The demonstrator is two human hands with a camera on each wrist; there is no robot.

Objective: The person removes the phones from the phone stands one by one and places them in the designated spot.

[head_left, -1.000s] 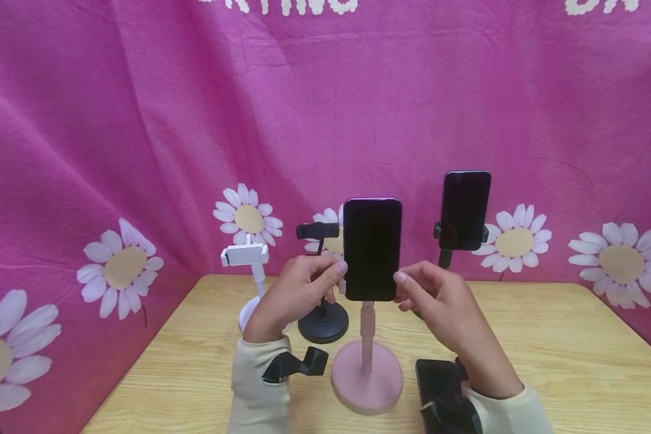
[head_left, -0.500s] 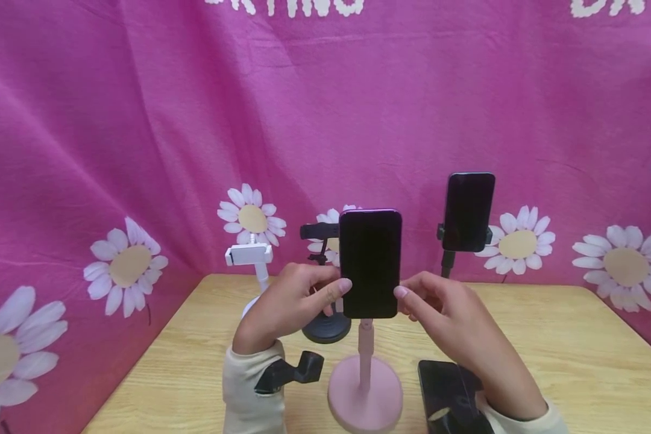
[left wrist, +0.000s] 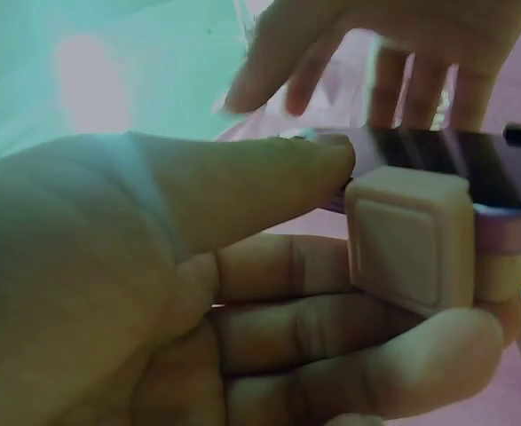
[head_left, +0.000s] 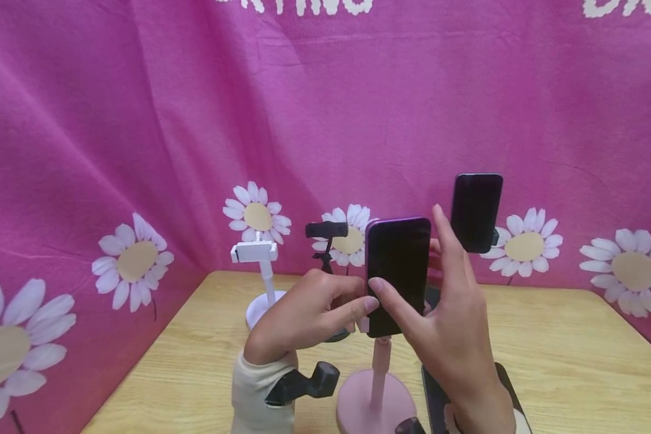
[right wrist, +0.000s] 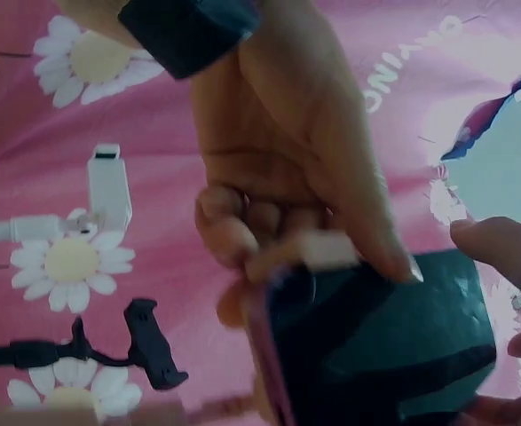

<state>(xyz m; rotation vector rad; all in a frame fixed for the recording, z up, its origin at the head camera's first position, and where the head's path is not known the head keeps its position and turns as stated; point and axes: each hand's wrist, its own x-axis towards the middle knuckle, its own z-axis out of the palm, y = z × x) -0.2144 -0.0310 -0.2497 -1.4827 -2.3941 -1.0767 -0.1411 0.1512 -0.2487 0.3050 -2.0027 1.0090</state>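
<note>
The phone [head_left: 400,259] stands up at the top of the pink stand [head_left: 378,386] on the table [head_left: 179,374]. The left hand [head_left: 306,313] pinches the phone's left edge near the pink clamp [left wrist: 404,240], its other fingers curled behind. The right hand [head_left: 456,319] has its fingers wide apart, with its thumb in front of the phone; I cannot tell if it touches. Behind are a white stand [head_left: 254,252] and a black stand [head_left: 327,230]

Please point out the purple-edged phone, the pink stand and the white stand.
Purple-edged phone [head_left: 401,268], head view: on its dark screen.
Pink stand [head_left: 378,381], head view: on its lower post.
White stand [head_left: 268,279], head view: on its post.
</note>
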